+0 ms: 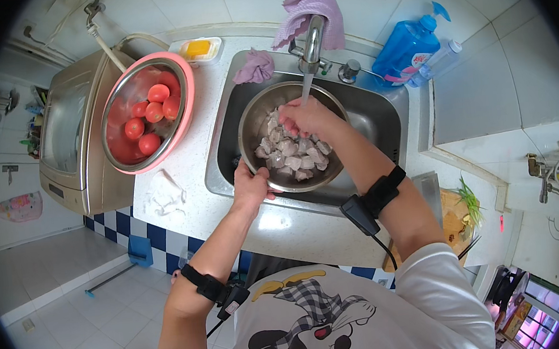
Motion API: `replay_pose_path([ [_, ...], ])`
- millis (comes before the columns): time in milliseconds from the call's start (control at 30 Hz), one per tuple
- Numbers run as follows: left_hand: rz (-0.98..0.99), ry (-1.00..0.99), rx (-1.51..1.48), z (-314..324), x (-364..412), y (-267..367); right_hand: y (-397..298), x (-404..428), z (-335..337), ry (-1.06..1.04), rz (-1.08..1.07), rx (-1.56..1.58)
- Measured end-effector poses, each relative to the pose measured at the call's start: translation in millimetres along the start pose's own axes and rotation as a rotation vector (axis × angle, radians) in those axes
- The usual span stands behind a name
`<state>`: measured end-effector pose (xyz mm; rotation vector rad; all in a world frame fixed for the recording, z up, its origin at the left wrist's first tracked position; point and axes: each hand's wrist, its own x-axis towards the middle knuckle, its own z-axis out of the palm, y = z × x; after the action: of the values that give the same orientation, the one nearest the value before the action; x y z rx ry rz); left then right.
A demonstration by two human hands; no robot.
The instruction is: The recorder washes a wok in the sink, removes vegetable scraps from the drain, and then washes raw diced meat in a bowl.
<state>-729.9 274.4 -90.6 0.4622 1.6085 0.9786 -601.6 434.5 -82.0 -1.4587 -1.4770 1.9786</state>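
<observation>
A stainless steel bowl (249, 110) sits tilted in the sink (371, 116), heaped with chunks of pale, greyish meat (289, 148). My left hand (253, 184) grips its near-left rim, thumb on top and fingers beneath. Over the meat, at the far side of the bowl, is my right hand (307, 117), its fingers curled down; whether a piece lies inside them is hidden. Water runs from the chrome faucet (314, 42) onto this hand. A purple cloth (317, 1) is draped over the faucet, and another purple cloth (255, 67) lies on the sink's back-left corner.
Left of the sink, a steel basin (116, 109) inside a pink one holds several tomatoes (154, 112). Nearby are a soap dish (204, 51) and a crumpled white cloth or bag (165, 194). Blue detergent (406, 51) stands back right; a cutting board (455, 219) with green onions (470, 200) lies right.
</observation>
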Motion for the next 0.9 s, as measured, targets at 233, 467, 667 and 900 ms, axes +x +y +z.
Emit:
replay_pose_path([
  [233, 0.001, -0.003, -0.032, -6, 1, -2, 1, 8, 7, 0.002, -0.009, -0.077],
  [467, -0.014, 0.002, -0.038, -7, 2, -3, -3, 9, 2, 0.087, -0.019, -0.08],
  [667, -0.014, -0.013, -0.049, -7, 3, -2, -8, 9, -2, 0.089, -0.056, 0.0],
  [900, -0.019, -0.022, -0.057, -5, 3, -3, -2, 11, -10, -0.018, -0.042, 0.007],
])
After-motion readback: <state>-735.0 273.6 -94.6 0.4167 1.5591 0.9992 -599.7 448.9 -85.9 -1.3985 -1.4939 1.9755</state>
